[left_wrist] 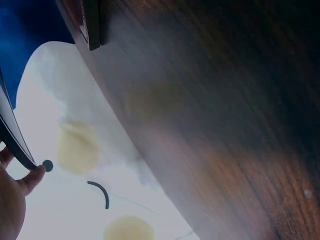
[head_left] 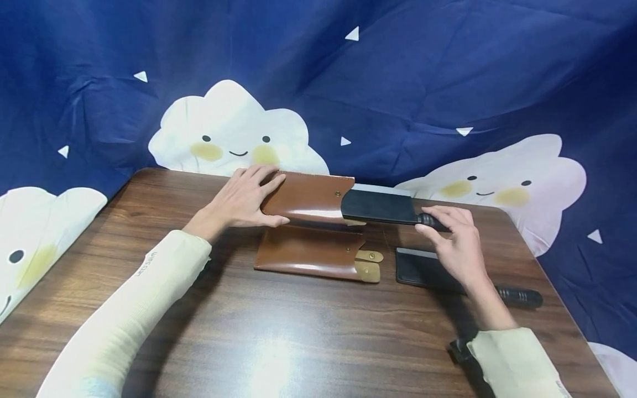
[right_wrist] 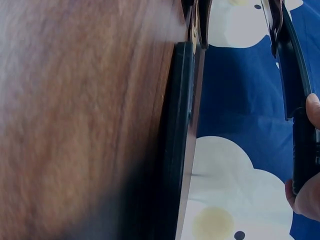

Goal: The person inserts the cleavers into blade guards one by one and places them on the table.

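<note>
My left hand grips the closed end of a brown leather sheath, thumb below and fingers over its upper edge. The sheath is raised above the table. Out of its open mouth comes a cleaver with a black blade and a pale cutting edge facing up; the blade's front part is hidden inside. My right hand pinches the cleaver's black handle between thumb and fingers. In the left wrist view, the fingers of my left hand show at the sheath's edge.
Below the raised sheath, a second brown sheath lies on the wooden table, its tan strap sticking out to the right. Beside it lies a second black cleaver, partly behind my right arm. A blue cloud-patterned cloth hangs behind.
</note>
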Demonstrator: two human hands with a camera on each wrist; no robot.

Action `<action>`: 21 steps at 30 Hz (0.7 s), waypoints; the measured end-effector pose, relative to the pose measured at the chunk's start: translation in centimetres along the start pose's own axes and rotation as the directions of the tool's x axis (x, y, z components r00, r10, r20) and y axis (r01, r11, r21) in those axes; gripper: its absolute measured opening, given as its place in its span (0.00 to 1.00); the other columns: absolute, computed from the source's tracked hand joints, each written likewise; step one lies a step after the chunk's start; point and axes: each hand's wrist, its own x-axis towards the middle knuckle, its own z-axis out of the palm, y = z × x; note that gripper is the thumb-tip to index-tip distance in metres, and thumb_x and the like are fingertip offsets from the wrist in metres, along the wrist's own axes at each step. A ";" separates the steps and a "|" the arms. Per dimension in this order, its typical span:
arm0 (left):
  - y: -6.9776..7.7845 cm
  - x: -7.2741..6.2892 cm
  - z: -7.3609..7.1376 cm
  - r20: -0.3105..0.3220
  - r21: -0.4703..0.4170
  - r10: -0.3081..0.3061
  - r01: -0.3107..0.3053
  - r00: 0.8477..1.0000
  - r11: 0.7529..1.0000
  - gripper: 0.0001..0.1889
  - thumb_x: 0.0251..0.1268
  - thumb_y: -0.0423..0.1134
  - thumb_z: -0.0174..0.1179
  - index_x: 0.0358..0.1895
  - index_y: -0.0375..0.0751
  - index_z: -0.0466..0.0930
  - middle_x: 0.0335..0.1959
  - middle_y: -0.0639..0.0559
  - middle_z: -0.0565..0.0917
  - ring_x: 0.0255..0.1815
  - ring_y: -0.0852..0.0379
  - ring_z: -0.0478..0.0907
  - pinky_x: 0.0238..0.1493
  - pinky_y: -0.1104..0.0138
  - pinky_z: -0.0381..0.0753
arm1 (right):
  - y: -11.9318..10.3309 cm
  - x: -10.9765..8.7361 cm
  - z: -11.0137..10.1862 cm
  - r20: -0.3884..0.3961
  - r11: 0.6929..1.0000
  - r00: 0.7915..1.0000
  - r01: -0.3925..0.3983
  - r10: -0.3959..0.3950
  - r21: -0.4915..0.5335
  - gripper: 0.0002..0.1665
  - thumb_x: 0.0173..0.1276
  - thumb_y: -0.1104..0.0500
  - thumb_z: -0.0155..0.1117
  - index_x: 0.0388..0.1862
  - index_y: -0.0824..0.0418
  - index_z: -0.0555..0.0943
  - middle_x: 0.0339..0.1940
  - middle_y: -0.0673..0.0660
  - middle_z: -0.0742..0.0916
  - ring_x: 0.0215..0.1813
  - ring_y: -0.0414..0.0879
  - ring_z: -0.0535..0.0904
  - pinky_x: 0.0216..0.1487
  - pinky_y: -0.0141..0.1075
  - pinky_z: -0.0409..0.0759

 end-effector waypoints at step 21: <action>0.7 0.6 0.2 0.008 0.000 0.014 -0.014 1.000 1.000 0.56 0.50 0.81 0.53 0.74 0.42 0.69 0.71 0.41 0.67 0.70 0.40 0.63 0.57 0.43 0.66 | -0.4 -0.2 1.4 0.005 1.000 1.000 -0.008 0.007 0.015 0.22 0.55 0.71 0.78 0.50 0.70 0.87 0.47 0.64 0.87 0.54 0.57 0.73 0.52 0.33 0.64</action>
